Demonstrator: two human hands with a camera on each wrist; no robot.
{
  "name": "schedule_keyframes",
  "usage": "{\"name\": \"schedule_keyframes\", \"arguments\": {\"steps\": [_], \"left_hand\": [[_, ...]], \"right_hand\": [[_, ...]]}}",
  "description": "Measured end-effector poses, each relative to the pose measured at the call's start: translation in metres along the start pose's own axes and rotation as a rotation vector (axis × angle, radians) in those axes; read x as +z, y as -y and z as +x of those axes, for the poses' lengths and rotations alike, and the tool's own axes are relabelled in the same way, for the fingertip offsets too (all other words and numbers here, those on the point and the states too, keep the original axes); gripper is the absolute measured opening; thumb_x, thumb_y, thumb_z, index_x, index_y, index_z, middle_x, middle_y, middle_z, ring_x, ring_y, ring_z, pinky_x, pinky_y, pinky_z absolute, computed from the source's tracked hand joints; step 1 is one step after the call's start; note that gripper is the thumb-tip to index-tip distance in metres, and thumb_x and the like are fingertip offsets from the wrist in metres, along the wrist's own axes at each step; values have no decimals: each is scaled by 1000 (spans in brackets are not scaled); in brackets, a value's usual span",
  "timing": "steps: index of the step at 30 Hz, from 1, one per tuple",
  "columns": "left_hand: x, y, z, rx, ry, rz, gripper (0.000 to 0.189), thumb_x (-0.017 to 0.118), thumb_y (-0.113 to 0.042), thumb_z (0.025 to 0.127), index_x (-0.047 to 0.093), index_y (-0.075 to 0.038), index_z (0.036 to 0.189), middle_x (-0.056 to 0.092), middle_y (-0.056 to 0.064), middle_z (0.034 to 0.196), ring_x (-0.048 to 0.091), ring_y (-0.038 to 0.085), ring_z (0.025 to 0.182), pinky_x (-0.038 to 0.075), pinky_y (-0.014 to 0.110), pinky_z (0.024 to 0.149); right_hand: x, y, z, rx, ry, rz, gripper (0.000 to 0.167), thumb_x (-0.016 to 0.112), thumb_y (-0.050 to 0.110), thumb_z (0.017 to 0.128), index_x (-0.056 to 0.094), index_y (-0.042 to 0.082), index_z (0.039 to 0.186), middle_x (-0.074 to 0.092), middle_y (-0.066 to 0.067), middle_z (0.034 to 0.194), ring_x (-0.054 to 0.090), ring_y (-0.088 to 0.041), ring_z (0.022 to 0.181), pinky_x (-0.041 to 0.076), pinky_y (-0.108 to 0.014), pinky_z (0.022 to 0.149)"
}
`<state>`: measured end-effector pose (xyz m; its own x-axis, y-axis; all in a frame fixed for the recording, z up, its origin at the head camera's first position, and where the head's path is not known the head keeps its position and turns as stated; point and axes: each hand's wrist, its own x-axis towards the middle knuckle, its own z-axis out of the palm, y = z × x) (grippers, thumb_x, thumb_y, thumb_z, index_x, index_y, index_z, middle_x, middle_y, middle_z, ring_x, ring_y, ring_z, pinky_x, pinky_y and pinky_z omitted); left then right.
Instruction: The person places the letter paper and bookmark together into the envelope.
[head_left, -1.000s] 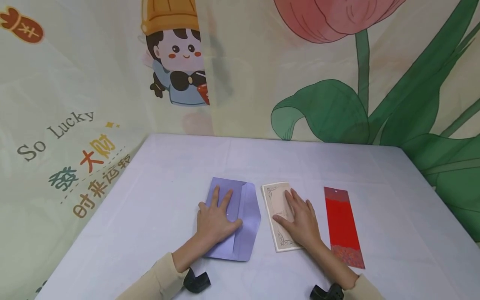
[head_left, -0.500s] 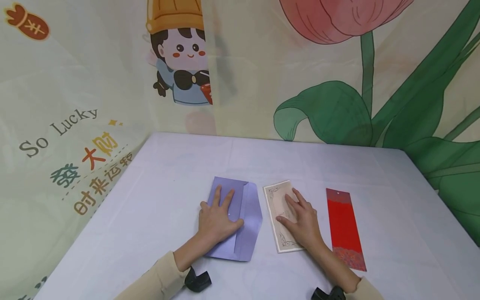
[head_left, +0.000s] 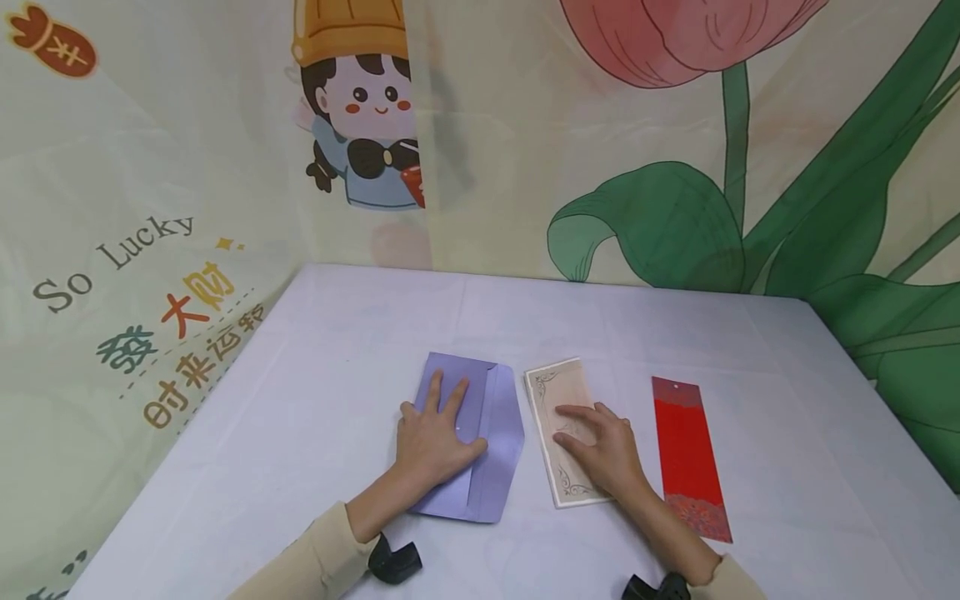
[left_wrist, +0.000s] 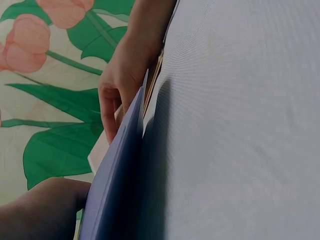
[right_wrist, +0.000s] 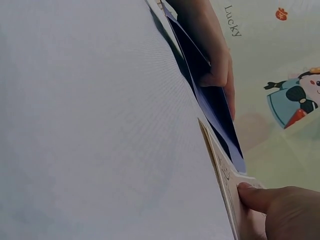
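A purple envelope (head_left: 504, 442) lies on the table with its flap toward the right. My left hand (head_left: 435, 446) rests on it, fingers spread and straight, thumb near the flap's fold. To its right is a cream card (head_left: 558, 392) with ornamental corners; its side shows layered edges in the right wrist view. My right hand (head_left: 611, 450) is over the card's right half, index finger and thumb bent toward each other. In the right wrist view the thumb (right_wrist: 255, 196) touches the card's face. The other fingertips are hidden there.
A long red paper envelope (head_left: 690, 458) with patterned ends lies right of the right hand. White cloth covers the table (head_left: 360, 325). A printed curtain (head_left: 487, 167) hangs behind it. Black wrist straps (head_left: 393, 562) sit at both wrists.
My right hand's fingers have drawn in from a spread position toward the thumb, down the card. The left hand and both envelopes stay in place; the head view shifted slightly.
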<state>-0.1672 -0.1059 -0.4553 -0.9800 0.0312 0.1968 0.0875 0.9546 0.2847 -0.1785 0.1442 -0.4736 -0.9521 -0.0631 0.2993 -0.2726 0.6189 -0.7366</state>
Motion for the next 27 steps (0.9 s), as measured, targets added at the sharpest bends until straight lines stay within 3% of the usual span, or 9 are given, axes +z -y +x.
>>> {"name": "schedule_keyframes", "arguments": {"steps": [4, 8, 14, 20, 23, 27], "left_hand": [[0, -1, 2, 8, -12, 1, 85, 61, -53, 61, 43, -25, 139, 26, 14, 148, 38, 35, 68, 32, 38, 57], [0, -1, 3, 6, -14, -2, 85, 61, -53, 61, 43, -25, 139, 26, 14, 148, 38, 35, 68, 32, 38, 57], [1, -2, 3, 0, 6, -5, 85, 61, -54, 62, 42, -25, 140, 25, 14, 149, 38, 35, 68, 32, 37, 57], [2, -3, 3, -3, 1, -3, 85, 62, -54, 62, 43, -24, 140, 25, 15, 148, 39, 36, 69, 33, 38, 58], [3, -2, 3, -4, -4, -3, 85, 62, -54, 62, 43, -23, 140, 25, 16, 148, 40, 37, 70, 34, 39, 58], [3, -2, 4, -2, -12, -6, 85, 63, -54, 62, 44, -22, 139, 25, 16, 148, 40, 38, 70, 34, 40, 59]], "right_hand": [[-2, 0, 1, 61, 39, 75, 35, 80, 14, 69, 73, 21, 103, 67, -5, 104, 56, -15, 68, 40, -31, 66], [-6, 1, 3, 173, 95, 166, 32, 78, 18, 73, 73, 24, 103, 63, -7, 114, 59, -19, 80, 47, -29, 48], [-15, 12, 8, 362, 140, 388, 42, 76, 20, 75, 67, 24, 116, 58, -6, 121, 59, -23, 80, 50, -30, 55], [-18, 27, 11, 292, 356, 543, 66, 69, 6, 79, 43, 17, 139, 58, -18, 119, 63, -21, 85, 51, -28, 65], [-14, 31, 11, 245, 471, 582, 71, 67, 2, 80, 35, 14, 143, 55, -21, 122, 64, -24, 88, 52, -30, 68], [-8, 33, 11, 207, 562, 642, 77, 66, -2, 80, 28, 8, 145, 52, -27, 123, 63, -28, 93, 52, -34, 71]]}}
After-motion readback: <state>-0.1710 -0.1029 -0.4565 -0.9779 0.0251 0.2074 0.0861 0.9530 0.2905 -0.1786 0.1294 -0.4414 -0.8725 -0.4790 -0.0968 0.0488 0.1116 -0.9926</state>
